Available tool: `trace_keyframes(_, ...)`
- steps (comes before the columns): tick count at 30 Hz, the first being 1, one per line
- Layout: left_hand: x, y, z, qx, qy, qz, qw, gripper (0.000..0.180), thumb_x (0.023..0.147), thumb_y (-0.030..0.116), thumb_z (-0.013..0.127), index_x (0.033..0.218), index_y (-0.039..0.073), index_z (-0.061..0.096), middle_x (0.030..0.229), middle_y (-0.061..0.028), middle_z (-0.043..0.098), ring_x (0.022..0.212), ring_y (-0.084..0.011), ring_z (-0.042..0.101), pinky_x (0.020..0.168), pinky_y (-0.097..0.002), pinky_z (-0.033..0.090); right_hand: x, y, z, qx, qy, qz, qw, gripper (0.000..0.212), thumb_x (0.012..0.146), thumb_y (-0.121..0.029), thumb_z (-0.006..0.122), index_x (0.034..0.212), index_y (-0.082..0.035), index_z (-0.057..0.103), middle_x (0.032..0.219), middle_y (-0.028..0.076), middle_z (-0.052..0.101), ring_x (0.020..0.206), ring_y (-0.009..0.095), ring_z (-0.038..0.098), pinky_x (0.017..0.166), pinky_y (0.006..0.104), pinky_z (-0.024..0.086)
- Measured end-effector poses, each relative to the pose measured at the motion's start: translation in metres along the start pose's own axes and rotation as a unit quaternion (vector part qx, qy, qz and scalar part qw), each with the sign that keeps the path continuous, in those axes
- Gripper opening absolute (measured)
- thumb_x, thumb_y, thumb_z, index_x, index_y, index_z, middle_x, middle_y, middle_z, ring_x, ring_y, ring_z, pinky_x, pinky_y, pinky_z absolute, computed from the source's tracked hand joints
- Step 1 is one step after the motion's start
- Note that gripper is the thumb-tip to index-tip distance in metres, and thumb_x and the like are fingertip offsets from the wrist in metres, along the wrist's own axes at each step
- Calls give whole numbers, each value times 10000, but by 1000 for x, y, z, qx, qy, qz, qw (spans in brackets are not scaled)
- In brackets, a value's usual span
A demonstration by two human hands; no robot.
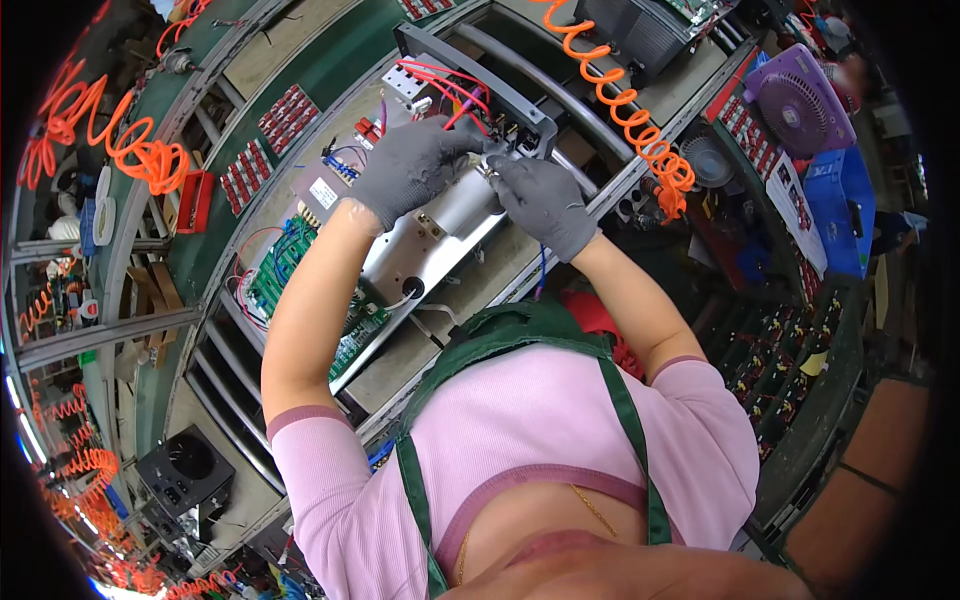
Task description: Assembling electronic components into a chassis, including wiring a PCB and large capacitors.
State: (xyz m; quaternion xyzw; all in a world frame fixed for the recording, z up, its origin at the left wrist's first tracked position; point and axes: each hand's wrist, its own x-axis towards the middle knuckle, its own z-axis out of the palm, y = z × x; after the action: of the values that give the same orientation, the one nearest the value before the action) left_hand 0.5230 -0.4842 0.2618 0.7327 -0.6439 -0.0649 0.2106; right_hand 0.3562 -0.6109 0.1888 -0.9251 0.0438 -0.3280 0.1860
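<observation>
Both of my hands wear grey gloves and meet over an open electrical unit with a metal chassis (395, 258). My left hand (408, 168) is closed, its fingertips bent toward red wires (462, 108) at the unit's far end; what they pinch is hidden. My right hand (545, 203) is closed too, its fingertips at a small shiny metal part (489, 168) near the end of a silver cylinder (468, 208). I cannot make out what it grips. A green circuit board (285, 262) lies at the chassis's left side, with blue wires on it.
The unit rests on a roller conveyor (230, 365). Orange coiled hoses (625, 120) hang at right and left. Trays of red parts (288, 118), a red bin (195, 202), a black metal case (640, 40), a purple fan (800, 100) and a blue bin (838, 215) stand around.
</observation>
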Motion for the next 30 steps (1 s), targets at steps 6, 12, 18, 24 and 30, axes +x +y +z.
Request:
trace_keyframes(6, 12, -10, 11, 84, 4, -56, 995, 190, 840, 194, 591, 1004, 204, 687, 853, -103, 596, 806, -311, 606, 673, -431, 489, -5, 1, 28, 24, -17, 100, 995, 288, 822, -112, 573, 1094, -43, 636, 841, 170, 646, 764, 331, 632, 665, 420, 516)
trace_keyframes(12, 8, -12, 25, 59, 49, -79, 994, 199, 819, 152, 604, 997, 154, 694, 839, -130, 597, 819, -332, 602, 702, -436, 476, -10, 4, 38, 129, -34, 172, 976, 266, 856, -125, 549, 1092, -35, 631, 908, 203, 654, 831, 358, 636, 745, 425, 513)
trace_keyframes(18, 3, -13, 38, 14, 112, -148, 982, 207, 832, 173, 586, 997, 110, 694, 888, -157, 624, 831, -342, 611, 727, -424, 480, -12, 6, 45, 159, -9, 198, 967, 264, 848, -165, 527, 1079, -117, 647, 872, 175, 661, 778, 358, 632, 711, 452, 503)
trace_keyframes(24, 5, -13, 38, 9, 129, -159, 979, 221, 830, 202, 568, 978, 107, 700, 863, -174, 633, 814, -351, 619, 731, -435, 482, -9, 5, 45, 148, -38, 228, 962, 246, 856, -163, 521, 1063, -119, 647, 866, 182, 657, 782, 365, 629, 697, 456, 501)
trace_keyframes(30, 4, -10, 35, 12, 108, -178, 978, 233, 845, 204, 565, 1012, 102, 692, 857, -172, 621, 800, -338, 620, 736, -415, 479, -12, 3, 41, 129, -13, 184, 974, 240, 858, -152, 512, 1043, -75, 644, 836, 185, 652, 788, 362, 630, 691, 456, 498)
